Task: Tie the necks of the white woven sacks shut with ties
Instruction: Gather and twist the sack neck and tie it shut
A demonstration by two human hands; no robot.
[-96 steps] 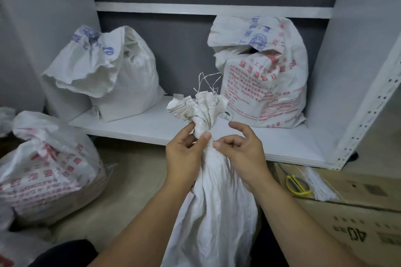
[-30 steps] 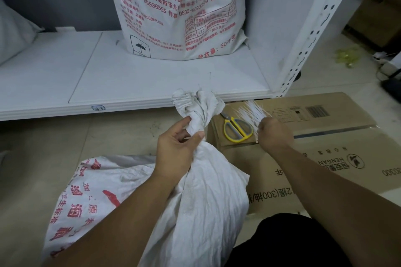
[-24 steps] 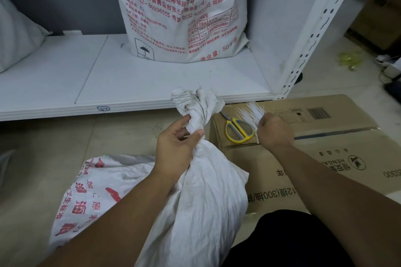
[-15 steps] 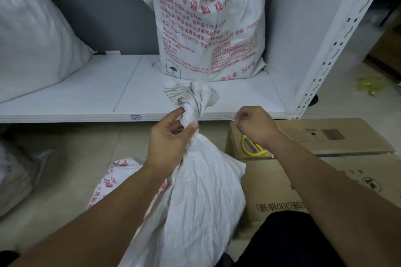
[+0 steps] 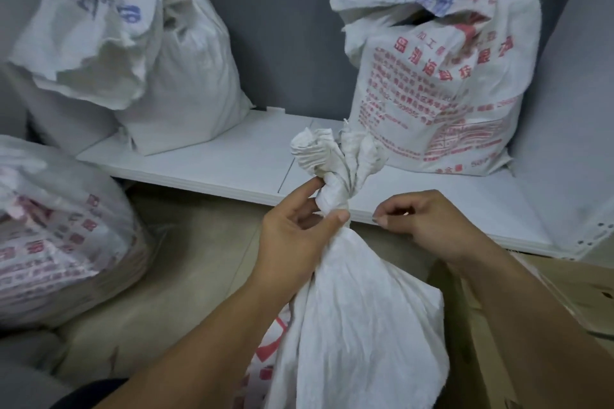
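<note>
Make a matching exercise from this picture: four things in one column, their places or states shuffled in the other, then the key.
Things
1. left hand
2. sack showing only blue print
3. sack with red-printed front
4. cardboard box

Places or states
A. right end of the shelf
B. lower right, beside the front sack
C. grips the front sack's gathered neck
D. left end of the shelf

Pairs: 1-C, 2-D, 3-A, 4-B

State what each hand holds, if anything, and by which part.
The left hand grips the front sack by its gathered neck, just under the bunched top. The right hand is curled in a pinch; whether it holds anything cannot be told.
</note>
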